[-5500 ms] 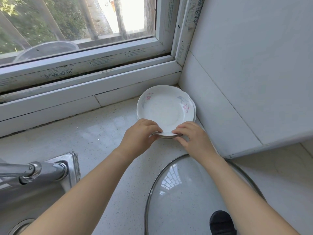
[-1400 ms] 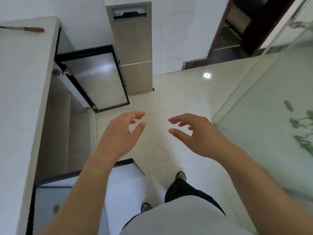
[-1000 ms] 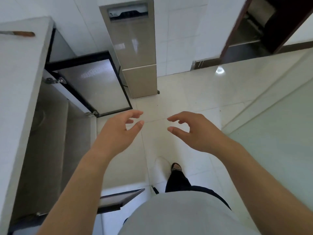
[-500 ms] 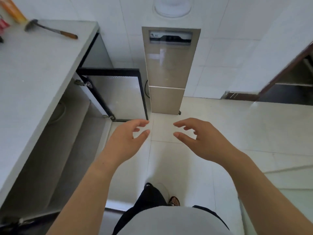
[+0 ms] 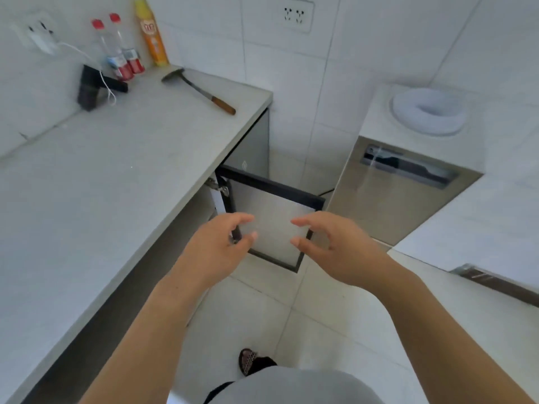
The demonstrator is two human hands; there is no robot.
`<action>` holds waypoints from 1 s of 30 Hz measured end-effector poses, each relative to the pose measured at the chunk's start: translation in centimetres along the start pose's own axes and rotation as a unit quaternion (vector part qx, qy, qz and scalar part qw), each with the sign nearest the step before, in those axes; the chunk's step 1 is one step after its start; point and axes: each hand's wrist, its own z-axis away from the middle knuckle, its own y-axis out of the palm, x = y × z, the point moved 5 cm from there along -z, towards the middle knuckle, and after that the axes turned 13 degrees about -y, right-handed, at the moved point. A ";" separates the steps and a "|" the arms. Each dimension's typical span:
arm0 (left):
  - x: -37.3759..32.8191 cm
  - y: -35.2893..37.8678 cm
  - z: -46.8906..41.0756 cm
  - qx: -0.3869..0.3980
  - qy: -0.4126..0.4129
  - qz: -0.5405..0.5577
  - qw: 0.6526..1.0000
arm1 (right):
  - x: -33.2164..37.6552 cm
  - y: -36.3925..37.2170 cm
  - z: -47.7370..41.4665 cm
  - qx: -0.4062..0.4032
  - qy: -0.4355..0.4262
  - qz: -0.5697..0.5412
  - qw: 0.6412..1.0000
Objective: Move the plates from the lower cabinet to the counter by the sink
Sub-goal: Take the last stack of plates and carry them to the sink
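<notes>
Empty left hand (image 5: 215, 252) and right hand (image 5: 335, 249) hover before the open black-framed frosted cabinet door (image 5: 271, 223); each grip loose, fingers spread; cabinet inside hidden under grey tabletop (image 5: 102, 176); plates' place cannot tell.

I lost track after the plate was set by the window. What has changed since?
The left hand and right hand let go of the plate, now out of view; the view turned to the counter and open cabinet door. Since then both stayed empty, fingers loosely curled.
</notes>
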 end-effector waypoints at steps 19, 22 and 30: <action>9.9 -9.7 -6.9 -0.185 -0.257 0.090 0.944 | 4.3 4.1 -24.8 0.189 -0.251 -0.056 0.948; 10.1 -9.7 -7.3 -0.216 -0.311 0.112 0.919 | 4.6 4.5 -27.9 0.239 -0.291 -0.046 0.925; 10.2 -6.0 -9.2 -0.234 -0.407 0.153 0.869 | 3.3 7.1 -33.1 0.350 -0.361 -0.027 0.864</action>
